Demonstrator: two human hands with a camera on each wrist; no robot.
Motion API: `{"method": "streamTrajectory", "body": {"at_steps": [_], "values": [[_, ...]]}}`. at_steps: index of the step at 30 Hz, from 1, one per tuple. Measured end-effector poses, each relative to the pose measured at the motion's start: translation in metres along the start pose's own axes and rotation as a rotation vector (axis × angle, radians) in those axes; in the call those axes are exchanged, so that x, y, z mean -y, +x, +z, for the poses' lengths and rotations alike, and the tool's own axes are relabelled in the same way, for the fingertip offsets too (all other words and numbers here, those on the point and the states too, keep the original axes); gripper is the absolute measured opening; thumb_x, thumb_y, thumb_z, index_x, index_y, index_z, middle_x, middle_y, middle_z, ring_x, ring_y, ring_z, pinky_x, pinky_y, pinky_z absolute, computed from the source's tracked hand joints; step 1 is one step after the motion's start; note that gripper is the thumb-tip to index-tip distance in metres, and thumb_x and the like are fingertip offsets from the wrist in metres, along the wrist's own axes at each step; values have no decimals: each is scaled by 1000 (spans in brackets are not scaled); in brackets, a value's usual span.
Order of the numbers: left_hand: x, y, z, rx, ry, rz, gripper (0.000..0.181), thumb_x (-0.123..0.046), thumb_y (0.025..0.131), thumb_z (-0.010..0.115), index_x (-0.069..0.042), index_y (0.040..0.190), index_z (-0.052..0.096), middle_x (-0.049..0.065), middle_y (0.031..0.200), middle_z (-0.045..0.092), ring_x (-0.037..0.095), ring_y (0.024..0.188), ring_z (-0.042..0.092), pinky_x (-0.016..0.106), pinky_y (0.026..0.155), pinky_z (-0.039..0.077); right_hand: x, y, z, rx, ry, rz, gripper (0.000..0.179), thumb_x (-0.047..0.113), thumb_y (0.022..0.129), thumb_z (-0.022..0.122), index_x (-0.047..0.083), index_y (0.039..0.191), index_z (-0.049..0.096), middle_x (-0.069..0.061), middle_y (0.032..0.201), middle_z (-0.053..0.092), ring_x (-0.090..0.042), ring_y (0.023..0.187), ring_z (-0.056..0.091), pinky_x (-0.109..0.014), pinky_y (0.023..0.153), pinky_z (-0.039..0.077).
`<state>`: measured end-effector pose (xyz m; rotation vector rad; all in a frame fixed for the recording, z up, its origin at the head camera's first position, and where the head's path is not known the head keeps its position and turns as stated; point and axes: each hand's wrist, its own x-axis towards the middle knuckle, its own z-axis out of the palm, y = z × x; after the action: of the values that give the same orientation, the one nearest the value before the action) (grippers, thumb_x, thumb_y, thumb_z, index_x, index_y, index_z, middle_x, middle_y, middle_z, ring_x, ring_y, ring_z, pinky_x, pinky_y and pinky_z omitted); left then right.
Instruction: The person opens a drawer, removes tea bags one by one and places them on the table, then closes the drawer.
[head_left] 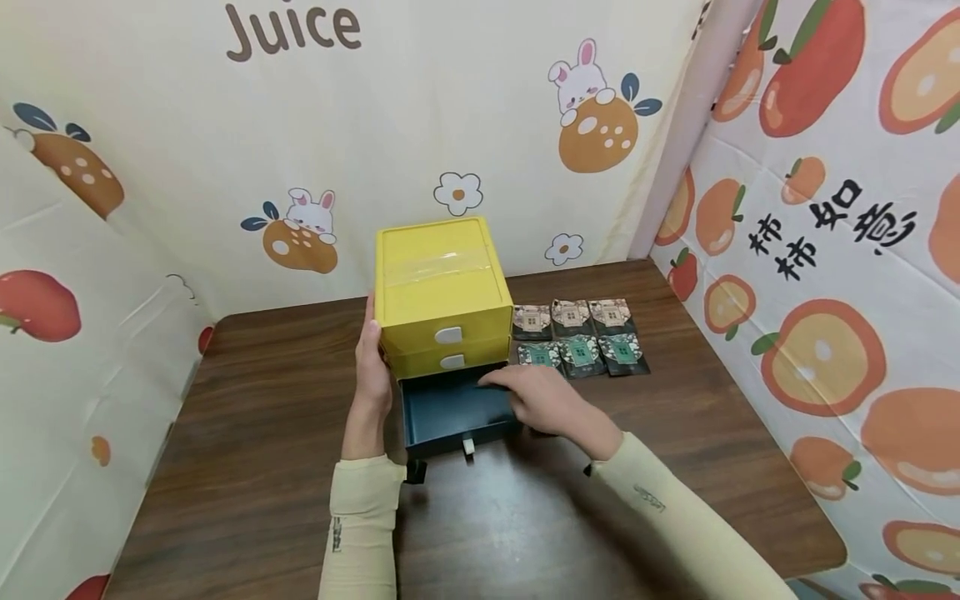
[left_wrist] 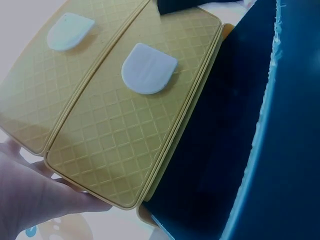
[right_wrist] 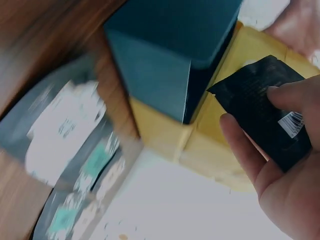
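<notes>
A yellow drawer box [head_left: 442, 287] with white tab handles stands on the table, its dark blue bottom drawer [head_left: 438, 425] pulled out. My left hand [head_left: 372, 367] rests along the left side of the box; in the left wrist view its fingers [left_wrist: 75, 200] lie against the yellow edge. My right hand [head_left: 547, 398] is over the right side of the drawer. Between thumb and fingers it pinches a small black sachet [right_wrist: 260, 105] with a barcode, seen in the right wrist view. The head view mostly hides this sachet behind the hand.
Right of the box lie several flat sachets in two rows, brown-labelled ones [head_left: 572, 317] behind green-labelled ones [head_left: 581, 354]. A printed cloth [head_left: 420, 108] hangs behind the dark wooden table [head_left: 285, 500], and another [head_left: 825, 292] hangs on the right.
</notes>
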<state>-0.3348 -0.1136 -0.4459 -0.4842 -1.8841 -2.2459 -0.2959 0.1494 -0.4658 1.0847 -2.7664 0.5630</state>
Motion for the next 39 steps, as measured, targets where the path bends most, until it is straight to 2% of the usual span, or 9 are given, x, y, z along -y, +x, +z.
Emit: {"method": "streamTrajectory", "body": {"at_steps": [4,8,16,22,23,27,30,34,39], "values": [[0,0,0,-14,-8,-5,53,-28,106,21,-21,157,14,-4,161,14,15,145,9,48,114,1,-13,-18,-15,-62,-14,16,40,-4,89,57,16,123,67,2,113,69,-10,81,63,-30,67,49],[0,0,0,-7,-1,-4,53,-28,106,21,-21,157,14,-4,161,14,14,145,9,48,114,1,-26,-33,-24,-69,-17,51,38,-4,90,57,15,122,68,1,112,69,-12,86,65,-32,69,51],[-4,-1,0,-9,10,-6,52,-24,106,20,-20,158,14,-1,161,14,16,144,10,50,114,3,-53,-53,-29,-53,-10,147,38,-3,90,61,16,122,69,-2,106,71,-8,63,53,-29,57,43],[-3,0,0,7,13,8,53,-22,106,19,-17,158,12,0,162,11,16,145,9,48,114,3,-71,-83,-17,-34,-36,284,48,-8,81,66,16,122,71,-6,105,72,-10,51,42,-27,47,33],[-2,0,0,8,11,7,53,-22,106,19,-17,157,11,0,162,11,16,145,9,48,114,2,-74,-88,-13,-34,-52,299,48,-7,80,67,16,122,71,-7,106,72,-10,52,45,-27,47,32],[8,2,-4,6,6,11,53,-22,105,20,-16,158,12,-2,161,12,16,145,9,49,114,2,-86,-102,3,-57,-138,295,43,-2,81,71,16,120,72,-6,109,71,-18,69,64,-29,49,37],[17,5,-7,3,6,27,53,-23,105,20,-19,158,15,-5,160,15,15,144,11,49,114,2,-92,-107,12,-87,-181,283,42,0,80,73,17,118,73,-6,109,71,-24,79,68,-33,50,43],[23,6,-9,2,13,43,52,-27,106,20,-24,157,17,-8,160,17,14,144,12,49,114,2,-98,-110,17,-97,-218,280,41,0,79,72,17,116,74,-5,110,71,-25,75,68,-36,49,46],[24,6,-10,3,9,38,52,-28,106,20,-23,158,15,-8,160,16,14,144,12,48,114,3,-103,-112,18,-27,-233,303,47,-5,75,69,16,116,74,-6,114,70,-26,69,65,-32,45,39]]}}
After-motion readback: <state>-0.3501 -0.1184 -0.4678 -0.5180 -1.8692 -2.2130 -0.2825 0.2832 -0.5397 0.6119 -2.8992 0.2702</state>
